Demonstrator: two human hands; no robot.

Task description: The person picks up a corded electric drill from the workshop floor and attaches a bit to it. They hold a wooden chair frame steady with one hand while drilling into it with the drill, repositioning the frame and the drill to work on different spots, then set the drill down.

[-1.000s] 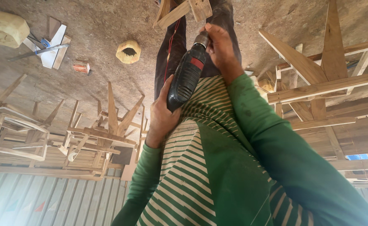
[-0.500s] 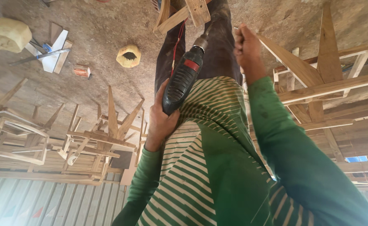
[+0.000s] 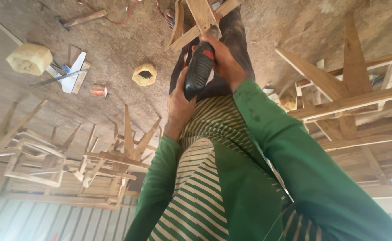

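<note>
Overhead, both hands' fingers wrap the ribbed black drill [image 3: 199,70] against pale angled wooden slats [image 3: 199,18].

Open dirt floor [image 3: 115,49] between pale yellow foam block [image 3: 29,59] and small hollow yellow foam piece [image 3: 144,74]. Stacked bare wooden frames [image 3: 111,167] block one side; slanted wooden frame rails [image 3: 338,98] crowd the other, near the green sleeve.

We have one view only, from the camera on the person's head. It looks steeply down along the green striped shirt [image 3: 205,196], very close to it, toward the dirt floor [image 3: 115,53] beyond, where wooden frames [image 3: 40,160] stand farther off.
</note>
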